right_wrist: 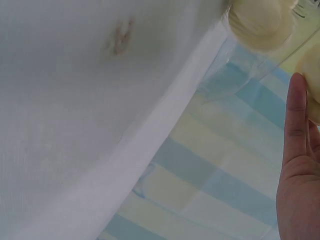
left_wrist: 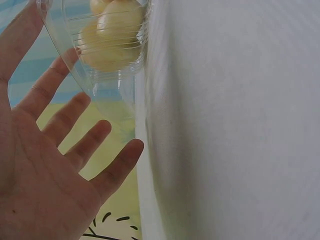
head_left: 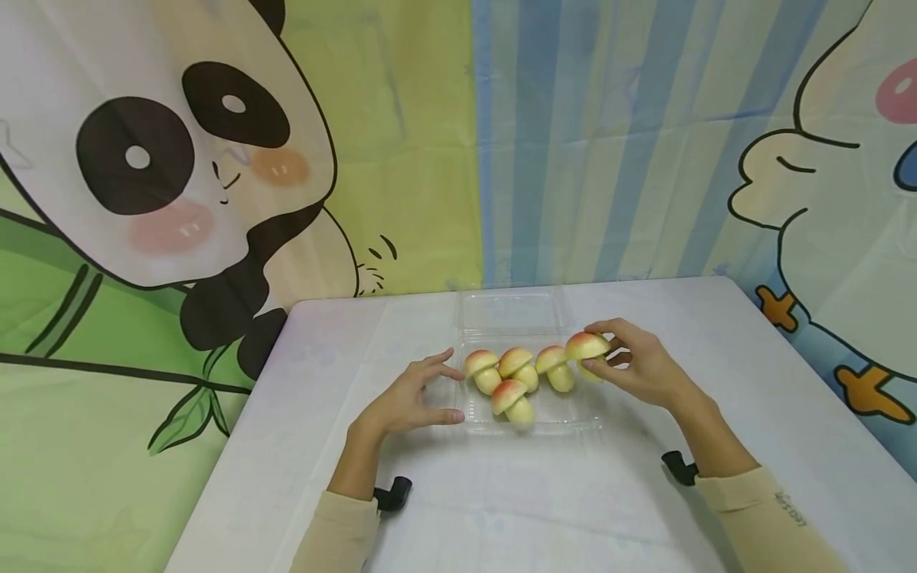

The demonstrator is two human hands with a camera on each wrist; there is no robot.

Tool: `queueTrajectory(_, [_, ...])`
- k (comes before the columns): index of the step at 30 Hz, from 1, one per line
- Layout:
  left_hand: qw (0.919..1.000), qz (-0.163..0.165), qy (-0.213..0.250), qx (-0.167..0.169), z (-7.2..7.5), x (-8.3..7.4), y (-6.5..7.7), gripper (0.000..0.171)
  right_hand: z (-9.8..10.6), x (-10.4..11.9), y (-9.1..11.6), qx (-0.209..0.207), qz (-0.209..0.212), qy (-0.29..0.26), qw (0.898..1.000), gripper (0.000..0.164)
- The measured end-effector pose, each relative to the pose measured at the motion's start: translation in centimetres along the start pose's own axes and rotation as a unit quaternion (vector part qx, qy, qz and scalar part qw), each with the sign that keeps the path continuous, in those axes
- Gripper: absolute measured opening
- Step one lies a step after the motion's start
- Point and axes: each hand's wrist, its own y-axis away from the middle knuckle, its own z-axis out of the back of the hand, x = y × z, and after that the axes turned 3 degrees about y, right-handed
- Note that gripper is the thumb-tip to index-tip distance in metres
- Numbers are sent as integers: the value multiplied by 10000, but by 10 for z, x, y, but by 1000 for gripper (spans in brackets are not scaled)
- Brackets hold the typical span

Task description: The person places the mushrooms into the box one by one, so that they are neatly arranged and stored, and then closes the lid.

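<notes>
A clear plastic clamshell box [head_left: 559, 412] lies open on the table in the head view. Inside it several toy mushrooms [head_left: 481, 371] with red-yellow caps and pale stems sit close together. My right hand [head_left: 636, 362] pinches another mushroom [head_left: 586, 345] by its cap between thumb and fingers, over the box's right side. At the left wall, my left hand [head_left: 410, 395] has its fingers and thumb spread apart, fingertips right at the box's edge. The left wrist view shows that hand [left_wrist: 60, 150] beside the transparent wall, holding nothing.
The box's transparent lid [head_left: 512, 312] is folded back toward the rear of the table. A white cloth covers the table [head_left: 458, 509]. Behind it hangs a curtain [head_left: 401, 159] with a cartoon panda and stripes. Black wrist mounts [head_left: 392, 494] stick out by both sleeves.
</notes>
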Motion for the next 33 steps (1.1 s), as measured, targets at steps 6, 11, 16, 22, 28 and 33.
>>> queueTrajectory(6, [10000,-6,-11,5,-1,0,0,66,-7,9,0,155,292,-224,9992,56])
queueTrajectory(11, [10000,4,-17,10,-1,0,-1,66,-13,14,-1,293,227,-284,9989,53])
queueTrajectory(16, [10000,9,-41,-1,0,0,-2,66,-21,18,0,405,223,-266,9986,52])
queueTrajectory(22, [10000,33,-30,-4,0,0,-1,65,-27,19,0,506,469,-361,9970,50])
queueTrajectory(28, [10000,44,-47,9,0,0,-1,65,-31,21,0,633,690,-233,9953,44])
queueTrajectory(33, [10000,18,-54,18,0,1,-1,66,-34,23,0,895,653,-21,9938,40])
